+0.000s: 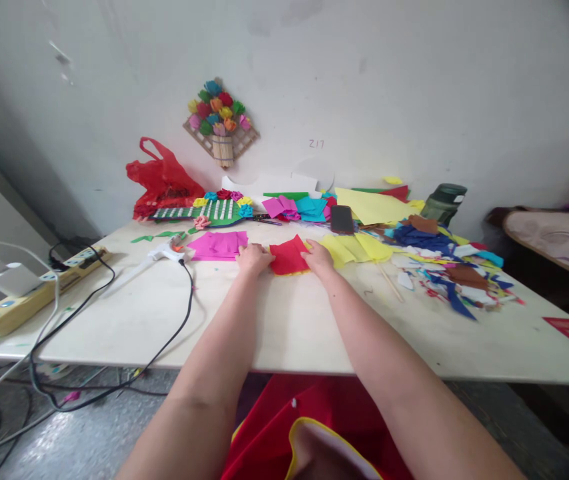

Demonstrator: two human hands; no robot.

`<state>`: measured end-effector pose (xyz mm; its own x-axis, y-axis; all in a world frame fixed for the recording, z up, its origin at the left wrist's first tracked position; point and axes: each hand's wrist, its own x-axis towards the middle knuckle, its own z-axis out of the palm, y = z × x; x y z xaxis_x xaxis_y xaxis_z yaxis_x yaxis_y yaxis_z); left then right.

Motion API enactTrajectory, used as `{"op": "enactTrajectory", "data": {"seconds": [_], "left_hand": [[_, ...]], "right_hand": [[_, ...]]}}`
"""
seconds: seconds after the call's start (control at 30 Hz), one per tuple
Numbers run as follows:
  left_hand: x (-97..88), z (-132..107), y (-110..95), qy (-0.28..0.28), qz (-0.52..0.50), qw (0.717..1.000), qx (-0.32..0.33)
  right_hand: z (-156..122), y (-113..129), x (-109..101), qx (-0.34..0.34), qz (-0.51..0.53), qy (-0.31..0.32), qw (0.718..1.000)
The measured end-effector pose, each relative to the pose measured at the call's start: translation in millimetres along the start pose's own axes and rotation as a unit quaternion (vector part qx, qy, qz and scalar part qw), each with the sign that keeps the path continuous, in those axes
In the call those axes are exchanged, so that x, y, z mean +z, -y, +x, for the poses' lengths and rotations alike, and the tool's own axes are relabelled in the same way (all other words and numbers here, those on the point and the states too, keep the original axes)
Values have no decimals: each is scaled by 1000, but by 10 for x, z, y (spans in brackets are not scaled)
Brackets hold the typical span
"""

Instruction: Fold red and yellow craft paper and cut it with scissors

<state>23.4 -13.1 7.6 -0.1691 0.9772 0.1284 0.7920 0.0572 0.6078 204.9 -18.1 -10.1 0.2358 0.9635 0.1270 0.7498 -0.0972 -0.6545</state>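
Note:
A red sheet of crepe paper (289,256), with a thin yellow edge showing along its bottom, lies on the table between my hands. My left hand (254,257) has its fingers curled at the red paper's left side, close to a stack of pink paper pieces (219,245). At the opposite edge, my right hand (320,257) pinches the red paper. Yellow paper pieces (357,249) lie just beyond my right hand, partly hidden by it. Both hands rest low on the tabletop.
A hot glue gun (167,252) with a black cord lies left, near a power strip (39,290). A phone (341,219), paper scraps (464,277) and a green bottle (444,203) are to the right. A red plastic bag (161,177) and flower-trimmed craft (221,211) stand behind.

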Motion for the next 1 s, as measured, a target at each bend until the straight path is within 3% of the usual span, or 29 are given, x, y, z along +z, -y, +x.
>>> {"op": "enactTrajectory", "data": {"seconds": [0.17, 0.47, 0.7, 1.0], "left_hand": [[-15, -21, -16, 20, 84, 996, 6], [-11, -43, -26, 20, 104, 994, 17], [55, -13, 25, -12, 114, 993, 26], [12, -70, 11, 9, 124, 991, 54]], "right_hand": [[10, -3, 10, -3, -12, -3, 1000], [26, -5, 20, -5, -38, 5, 999], [-9, 29, -8, -12, -60, 7, 998], [7, 3, -2, -16, -66, 4, 998]]}}
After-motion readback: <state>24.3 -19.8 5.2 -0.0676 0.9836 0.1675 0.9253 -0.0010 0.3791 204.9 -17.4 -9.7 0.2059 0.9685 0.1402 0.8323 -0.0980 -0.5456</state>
